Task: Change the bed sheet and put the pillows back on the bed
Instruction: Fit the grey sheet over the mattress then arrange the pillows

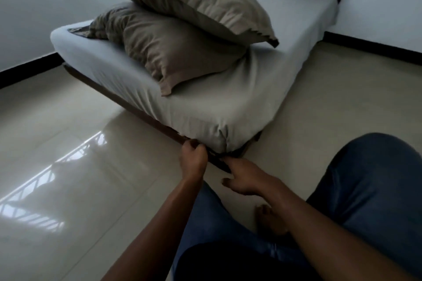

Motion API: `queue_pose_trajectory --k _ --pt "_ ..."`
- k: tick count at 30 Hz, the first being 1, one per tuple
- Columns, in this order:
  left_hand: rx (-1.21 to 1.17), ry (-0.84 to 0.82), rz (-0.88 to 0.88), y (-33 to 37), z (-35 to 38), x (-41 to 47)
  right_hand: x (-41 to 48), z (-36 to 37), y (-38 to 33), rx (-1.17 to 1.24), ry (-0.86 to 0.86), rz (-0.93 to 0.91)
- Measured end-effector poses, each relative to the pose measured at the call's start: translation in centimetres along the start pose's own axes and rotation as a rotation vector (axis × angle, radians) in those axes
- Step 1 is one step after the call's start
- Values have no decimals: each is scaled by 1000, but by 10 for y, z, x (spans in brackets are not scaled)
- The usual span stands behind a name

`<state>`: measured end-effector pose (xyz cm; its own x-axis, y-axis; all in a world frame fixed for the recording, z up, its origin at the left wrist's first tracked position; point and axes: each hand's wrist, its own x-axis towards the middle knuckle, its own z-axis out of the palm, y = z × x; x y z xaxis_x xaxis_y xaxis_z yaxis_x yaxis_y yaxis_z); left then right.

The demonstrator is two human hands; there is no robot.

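We saw a glossy floor (75, 148) of large pale tiles spreading across the room. On its left part lay a bright reflection (45, 187) of a barred window. Plain white walls stood on the left (34, 7) and on the right (379, 2), each meeting the floor at a black skirting (27, 70). Low in the view were legs in blue jeans (370, 185), bent at the knee, and between them a bare foot (270, 221) rested on the tiles.
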<state>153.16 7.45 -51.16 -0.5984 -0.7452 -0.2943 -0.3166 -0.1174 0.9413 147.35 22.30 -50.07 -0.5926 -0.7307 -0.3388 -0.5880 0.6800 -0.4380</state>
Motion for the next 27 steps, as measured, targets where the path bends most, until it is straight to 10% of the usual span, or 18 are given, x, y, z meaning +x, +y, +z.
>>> queue_pose_trajectory --k 5,11,20,27 --pt "207 19 212 -6 26 -53 0 -42 44 90 499 58" --pt "612 -158 862 -10 69 -70 56 -55 61 -288 115 -44" --pt "1025 -265 632 11 135 -47 76 -98 140 -176 333 -142" --pt "1324 -312 419 16 183 -33 143 -84 198 -566 185 -339"
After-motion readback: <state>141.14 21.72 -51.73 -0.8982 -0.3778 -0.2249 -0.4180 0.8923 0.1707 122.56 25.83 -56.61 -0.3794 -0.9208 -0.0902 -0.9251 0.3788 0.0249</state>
